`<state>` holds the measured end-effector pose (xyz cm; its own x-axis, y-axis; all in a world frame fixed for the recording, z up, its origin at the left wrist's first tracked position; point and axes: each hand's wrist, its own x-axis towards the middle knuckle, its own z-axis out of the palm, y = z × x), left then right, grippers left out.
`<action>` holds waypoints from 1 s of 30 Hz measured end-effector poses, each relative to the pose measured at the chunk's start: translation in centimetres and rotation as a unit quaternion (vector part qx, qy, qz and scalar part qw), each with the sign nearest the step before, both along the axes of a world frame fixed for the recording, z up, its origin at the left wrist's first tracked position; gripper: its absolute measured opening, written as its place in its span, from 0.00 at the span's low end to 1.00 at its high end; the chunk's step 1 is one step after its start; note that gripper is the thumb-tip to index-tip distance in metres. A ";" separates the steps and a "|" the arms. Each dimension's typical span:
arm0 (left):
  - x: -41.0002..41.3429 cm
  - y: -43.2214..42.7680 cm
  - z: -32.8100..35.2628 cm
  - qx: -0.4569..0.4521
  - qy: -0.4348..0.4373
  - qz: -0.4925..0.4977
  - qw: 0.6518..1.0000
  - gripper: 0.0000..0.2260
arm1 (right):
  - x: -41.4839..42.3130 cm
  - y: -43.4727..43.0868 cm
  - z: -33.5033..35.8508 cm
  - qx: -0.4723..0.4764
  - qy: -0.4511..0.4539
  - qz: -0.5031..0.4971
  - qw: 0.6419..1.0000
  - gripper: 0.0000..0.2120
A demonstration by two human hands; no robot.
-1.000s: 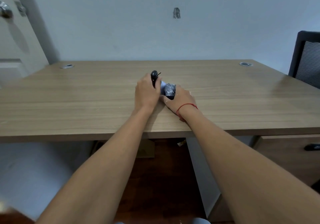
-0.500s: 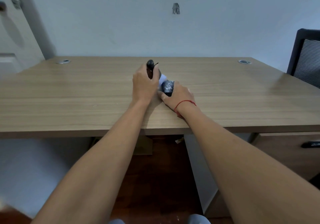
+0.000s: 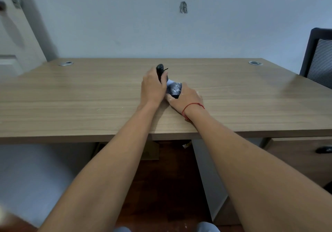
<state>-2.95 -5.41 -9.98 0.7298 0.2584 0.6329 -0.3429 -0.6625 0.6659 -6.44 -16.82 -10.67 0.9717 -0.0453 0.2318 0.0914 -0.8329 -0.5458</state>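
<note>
Head view: my left hand [image 3: 152, 89] is wrapped round a black tool [image 3: 160, 71], whose top stands up above my knuckles. My right hand [image 3: 186, 97] pinches a dark speckled packet [image 3: 173, 89] that lies mid-surface [image 3: 71, 97], just right of the tool.

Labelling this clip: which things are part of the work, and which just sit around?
In use: black tool gripped by the left hand; dark speckled packet held by the right hand.
Lying about: office chair, left grommet, right grommet, drawer handle.
</note>
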 end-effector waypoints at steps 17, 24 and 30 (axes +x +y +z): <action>-1.0 0.1 0.2 0.000 -0.032 0.021 0.999 0.13 | 0.5 -0.4 -0.1 0.028 -0.010 -0.002 1.000 0.30; -1.0 0.5 -0.3 0.039 0.028 0.049 0.998 0.14 | 0.7 -0.9 0.1 0.080 -0.017 -0.012 0.997 0.29; -1.7 0.0 0.3 -0.013 -0.020 0.014 1.000 0.13 | 0.9 -0.8 -0.1 0.083 -0.015 -0.002 0.996 0.31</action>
